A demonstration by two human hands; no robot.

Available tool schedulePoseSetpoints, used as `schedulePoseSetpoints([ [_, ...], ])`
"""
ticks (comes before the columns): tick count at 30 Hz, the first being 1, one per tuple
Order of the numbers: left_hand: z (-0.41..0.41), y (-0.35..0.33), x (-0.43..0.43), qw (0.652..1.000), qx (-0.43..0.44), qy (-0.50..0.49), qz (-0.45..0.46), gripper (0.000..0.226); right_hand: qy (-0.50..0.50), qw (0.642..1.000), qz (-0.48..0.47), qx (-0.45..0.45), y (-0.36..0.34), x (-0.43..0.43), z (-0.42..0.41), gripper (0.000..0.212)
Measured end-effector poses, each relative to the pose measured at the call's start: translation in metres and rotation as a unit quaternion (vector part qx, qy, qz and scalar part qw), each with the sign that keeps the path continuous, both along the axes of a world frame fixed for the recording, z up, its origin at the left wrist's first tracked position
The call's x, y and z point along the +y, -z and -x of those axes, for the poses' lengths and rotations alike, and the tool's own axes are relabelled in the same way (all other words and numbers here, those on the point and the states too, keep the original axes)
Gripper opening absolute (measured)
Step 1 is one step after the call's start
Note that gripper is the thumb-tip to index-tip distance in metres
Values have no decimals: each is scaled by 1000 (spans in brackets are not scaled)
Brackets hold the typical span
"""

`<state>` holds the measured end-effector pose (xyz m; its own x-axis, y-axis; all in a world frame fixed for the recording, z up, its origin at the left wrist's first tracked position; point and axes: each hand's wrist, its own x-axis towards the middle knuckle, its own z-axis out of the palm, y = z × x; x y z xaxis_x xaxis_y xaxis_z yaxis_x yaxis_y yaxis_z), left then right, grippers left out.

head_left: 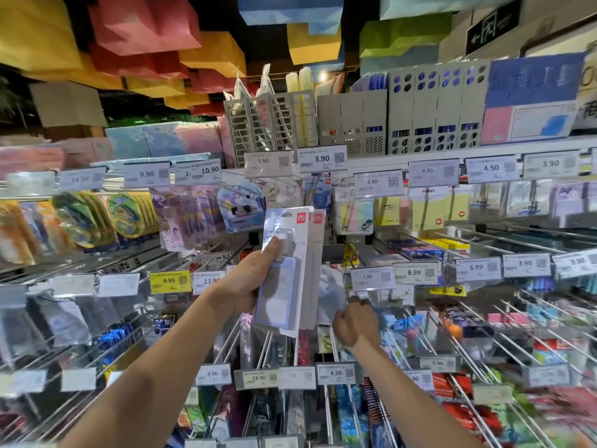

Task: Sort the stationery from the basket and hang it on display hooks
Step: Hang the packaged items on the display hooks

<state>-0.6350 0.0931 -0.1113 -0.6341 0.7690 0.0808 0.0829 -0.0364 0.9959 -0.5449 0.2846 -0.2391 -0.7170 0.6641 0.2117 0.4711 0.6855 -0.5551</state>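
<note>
My left hand is raised in front of the display wall and grips a small stack of blister packs, white cards with a red logo at the top and a pale blue card holder inside. My right hand is lower and to the right of the packs, fingers curled around the tip of a metal display hook just under the 2.90 price tag. A pale, blurred packet hangs just left of that hook. The basket is out of view.
Rows of metal hooks with hanging stationery and price tags fill the wall on all sides. A shelf above holds grey file holders and folders. Long bare hook rods stick out toward me at the right. Coloured paper shapes hang overhead.
</note>
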Motion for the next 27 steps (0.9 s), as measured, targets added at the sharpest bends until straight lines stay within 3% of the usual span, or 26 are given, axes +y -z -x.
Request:
schedulePoseSetpoints([
  [2, 0, 1, 0, 1000, 17, -3, 4, 83, -24, 992, 12, 125, -11, -12, -16, 19],
  [5, 1, 4, 2, 1000, 23, -8, -3, 90, -86, 939, 59, 327, -32, -34, -41, 35],
  [8, -6, 7, 5, 999, 23, -10, -26, 70, -142, 889, 71, 429, -51, -55, -55, 22],
  [9, -9, 7, 6, 999, 27, -14, -36, 65, -167, 884, 83, 429, -58, -62, -58, 18],
  [13, -22, 8, 8, 997, 47, -36, -54, 62, -171, 937, 79, 296, -74, -76, -56, 57],
  [15, -26, 11, 7, 997, 48, -33, -59, 62, -143, 938, 85, 303, -75, -78, -52, 57],
  [20, -21, 19, -5, 993, 82, 32, -78, 51, -162, 916, 159, 331, -67, -76, -56, 37],
  [27, -20, 16, -16, 984, 76, 139, -86, 46, -199, 835, 349, 377, -57, -62, -66, 43],
])
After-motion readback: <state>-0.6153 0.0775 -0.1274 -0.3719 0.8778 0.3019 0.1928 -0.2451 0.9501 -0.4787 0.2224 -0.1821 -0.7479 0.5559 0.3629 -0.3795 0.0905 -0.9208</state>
